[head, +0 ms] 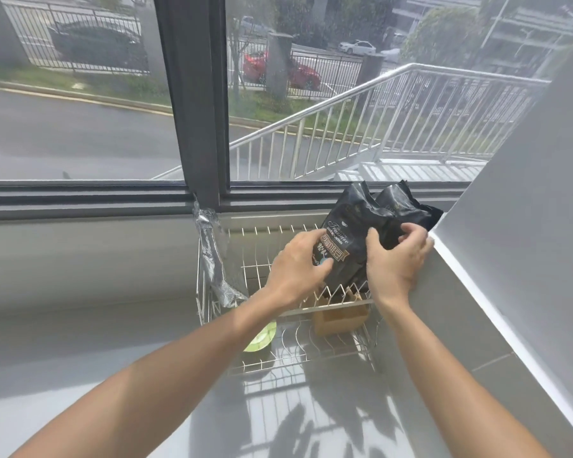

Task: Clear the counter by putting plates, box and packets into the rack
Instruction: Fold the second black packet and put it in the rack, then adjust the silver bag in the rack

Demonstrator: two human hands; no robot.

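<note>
Head view: 2 black packets (361, 233) stand upright in the wire rack's (268, 256) upper tier at 1 o'clock — the left hand (298, 266) grips the front one, the right hand (397, 256) curls around the pair. Below, a brown box (339, 317) and green plate (262, 337) sit at 6 o'clock.

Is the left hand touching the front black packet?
Touching. The head view shows the left hand with its fingers pressed on the front black packet.
</note>
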